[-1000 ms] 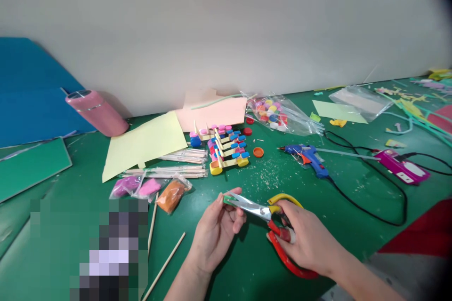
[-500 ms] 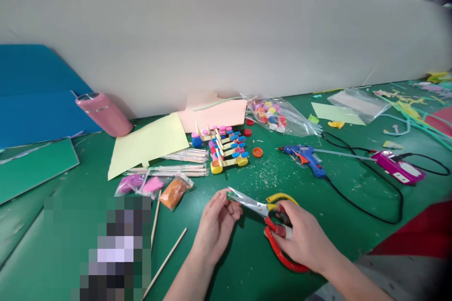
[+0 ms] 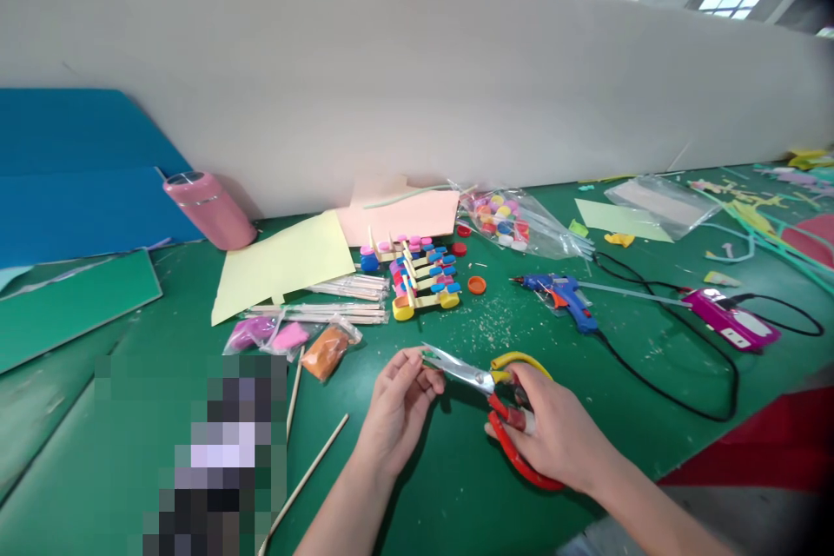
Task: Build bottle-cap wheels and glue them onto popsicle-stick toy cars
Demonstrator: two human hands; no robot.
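Note:
My right hand (image 3: 553, 426) is closed around the handles of a pair of scissors (image 3: 460, 369), one loop yellow and one red. The blades point left, with their tips at the fingertips of my left hand (image 3: 400, 408). My left thumb and fingers pinch something small; a bit of green shows by the blade tips, but I cannot make out what it is. Behind the hands stands a small model (image 3: 423, 278) of wooden sticks with blue, pink and yellow pieces. An orange cap (image 3: 477, 285) lies to its right.
A blue glue gun (image 3: 564, 295) and its cable lie right, wired to a magenta power strip (image 3: 730, 320). Wooden sticks (image 3: 309, 478), clay packets (image 3: 329, 350), yellow card (image 3: 287, 265) and a pink bottle (image 3: 212, 210) are on the left. A white panel (image 3: 391, 78) borders the back.
The view has shifted slightly, so the table things sit a little to the right on the left side. Both hands and the scissors keep nearly the same position.

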